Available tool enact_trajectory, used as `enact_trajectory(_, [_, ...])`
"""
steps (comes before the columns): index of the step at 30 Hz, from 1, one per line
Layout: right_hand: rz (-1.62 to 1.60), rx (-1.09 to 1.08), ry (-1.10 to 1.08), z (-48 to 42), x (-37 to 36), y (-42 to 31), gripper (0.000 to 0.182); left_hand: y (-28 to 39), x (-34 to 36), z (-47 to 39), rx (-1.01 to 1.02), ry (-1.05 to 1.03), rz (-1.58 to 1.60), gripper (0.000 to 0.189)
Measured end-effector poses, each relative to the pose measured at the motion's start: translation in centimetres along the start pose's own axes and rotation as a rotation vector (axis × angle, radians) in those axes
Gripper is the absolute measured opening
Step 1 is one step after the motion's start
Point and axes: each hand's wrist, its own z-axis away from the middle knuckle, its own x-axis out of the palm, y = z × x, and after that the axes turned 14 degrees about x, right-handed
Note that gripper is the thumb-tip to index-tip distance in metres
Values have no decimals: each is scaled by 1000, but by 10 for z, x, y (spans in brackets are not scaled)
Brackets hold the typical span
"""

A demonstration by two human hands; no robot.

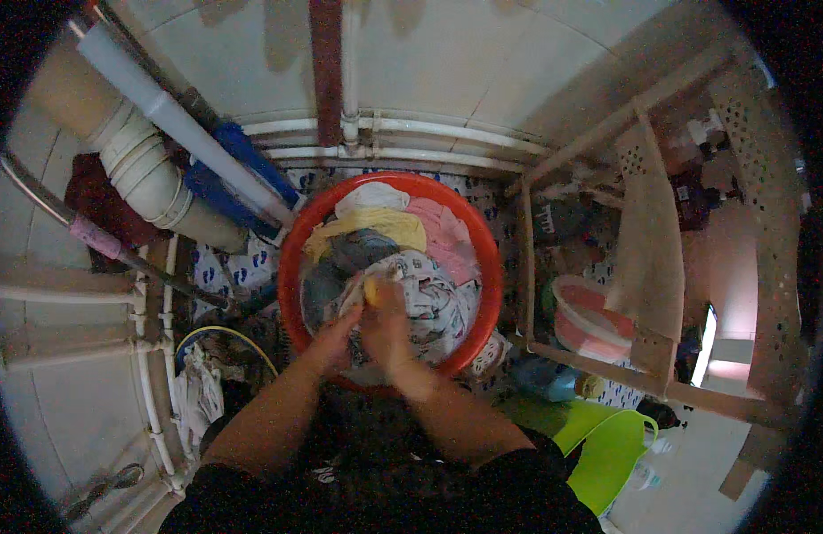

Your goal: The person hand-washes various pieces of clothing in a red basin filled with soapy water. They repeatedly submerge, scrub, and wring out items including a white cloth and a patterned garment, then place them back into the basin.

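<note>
A red plastic basin (490,267) full of wet clothes stands in front of me. Both hands are over its near half, blurred by motion. My right hand (388,327) is closed around a small yellow block (372,292), which looks like a bar of soap. My left hand (339,337) grips a bunched edge of a white printed cloth (431,304) close beside it. Behind them lie yellow fabric (385,223), pink fabric (441,230), a white piece (371,197) and dark grey fabric (361,250). The fingertips are partly hidden.
White pipes (451,133) run along the tiled wall behind the basin. A thick drain pipe (144,170) stands at left, above a yellow-rimmed tub (224,330) with cloth. At right are a wooden frame (528,267), a pink basin (592,320) and a lime-green tub (608,460).
</note>
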Motion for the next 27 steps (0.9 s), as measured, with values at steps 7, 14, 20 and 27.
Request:
enact_trajectory(7, [300, 75, -264, 20, -4, -52, 43, 24, 3, 23, 406, -123, 409, 46])
enact_trajectory(14, [-99, 17, -349, -60, -46, 73, 47, 57, 8, 35, 495, -308, 2, 32])
enact_trajectory(20, [195, 163, -655, -57, -39, 100, 44, 78, 10, 53, 563, -404, -391, 44])
enact_trajectory(27, [-385, 717, -370, -73, -94, 102, 14, 88, 3, 25, 597, 209, -240, 41])
